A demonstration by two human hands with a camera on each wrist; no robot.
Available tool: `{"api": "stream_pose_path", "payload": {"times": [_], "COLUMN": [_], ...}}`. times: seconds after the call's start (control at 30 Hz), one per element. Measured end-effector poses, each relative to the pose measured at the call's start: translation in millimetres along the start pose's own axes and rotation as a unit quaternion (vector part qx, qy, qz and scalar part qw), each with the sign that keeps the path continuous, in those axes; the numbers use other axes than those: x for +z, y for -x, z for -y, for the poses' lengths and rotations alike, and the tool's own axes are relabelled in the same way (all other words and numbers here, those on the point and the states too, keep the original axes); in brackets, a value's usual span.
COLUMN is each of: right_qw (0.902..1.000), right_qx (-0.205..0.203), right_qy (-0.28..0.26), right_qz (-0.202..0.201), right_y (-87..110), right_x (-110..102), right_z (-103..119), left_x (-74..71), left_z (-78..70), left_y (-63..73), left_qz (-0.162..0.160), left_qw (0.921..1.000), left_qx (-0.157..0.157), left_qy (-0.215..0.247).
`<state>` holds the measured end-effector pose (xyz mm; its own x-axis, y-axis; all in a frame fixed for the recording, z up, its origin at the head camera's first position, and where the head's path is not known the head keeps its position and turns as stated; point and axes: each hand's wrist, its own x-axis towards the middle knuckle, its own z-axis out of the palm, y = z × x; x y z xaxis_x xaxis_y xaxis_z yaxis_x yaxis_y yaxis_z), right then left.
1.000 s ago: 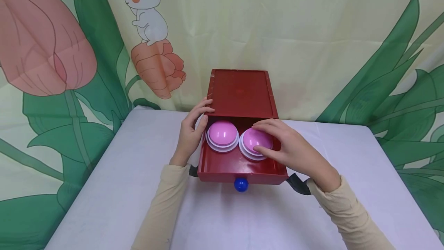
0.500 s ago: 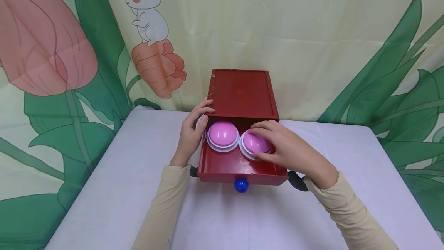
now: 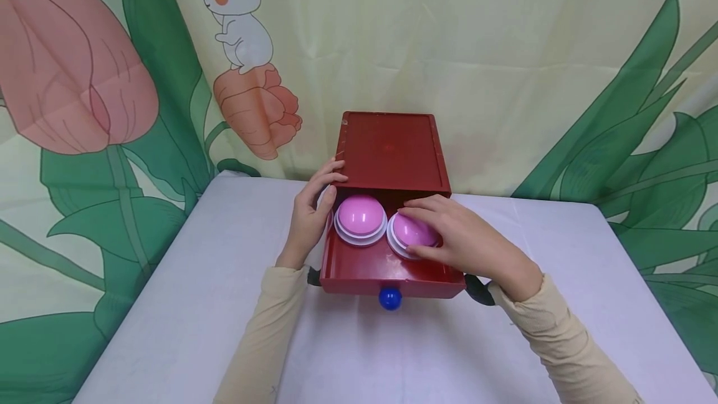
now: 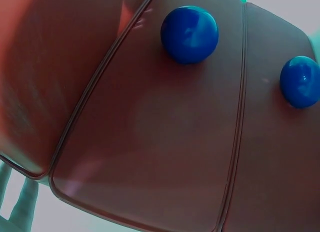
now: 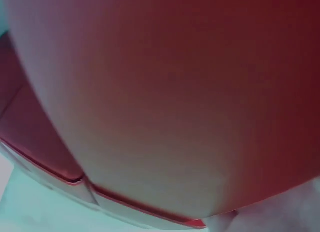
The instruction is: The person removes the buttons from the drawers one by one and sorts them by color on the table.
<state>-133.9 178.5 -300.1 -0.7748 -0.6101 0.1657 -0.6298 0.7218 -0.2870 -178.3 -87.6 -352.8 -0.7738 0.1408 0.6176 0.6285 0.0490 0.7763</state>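
Note:
A red drawer cabinet has its top drawer pulled out; a blue knob is on the drawer front. Inside sit two round pink domes on stepped white bases, one left and one right, side by side. My right hand holds the right pink dome, fingers over its far side and thumb at its near side. My left hand rests against the cabinet's left side, its fingertips on the top edge and thumb by the drawer. The left wrist view shows drawer fronts with blue knobs.
The cabinet stands on a white-covered table, close to a printed cloth with a rabbit, carrot and tulip. Dark straps show near the wrists. In the right wrist view a blurred red surface fills most of the frame.
My right hand has shifted slightly left and tightened around the right dome. The left hand, the drawer and the left dome stay where they were.

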Motion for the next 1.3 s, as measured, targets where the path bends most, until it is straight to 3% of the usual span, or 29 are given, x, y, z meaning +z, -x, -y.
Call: {"api": "stream_pose_path", "payload": {"times": [0.67,1.3], "right_qw": [0.9955,0.9781], "right_qx": [-0.054,-0.126], "right_qy": [-0.053,-0.076], "right_qz": [-0.056,-0.147], "right_y": [5.7,14.4], "right_x": [1.1,-8.4], "right_z": [-5.0,-1.1], "left_x": [0.6,3.9], "left_z": [2.7,3.7], "left_y": [1.5,1.7], "left_qz": [-0.009,-0.014], "left_qw": [0.9999,0.9996], "left_qx": [0.000,0.010], "left_qy": [0.012,0.021]}}
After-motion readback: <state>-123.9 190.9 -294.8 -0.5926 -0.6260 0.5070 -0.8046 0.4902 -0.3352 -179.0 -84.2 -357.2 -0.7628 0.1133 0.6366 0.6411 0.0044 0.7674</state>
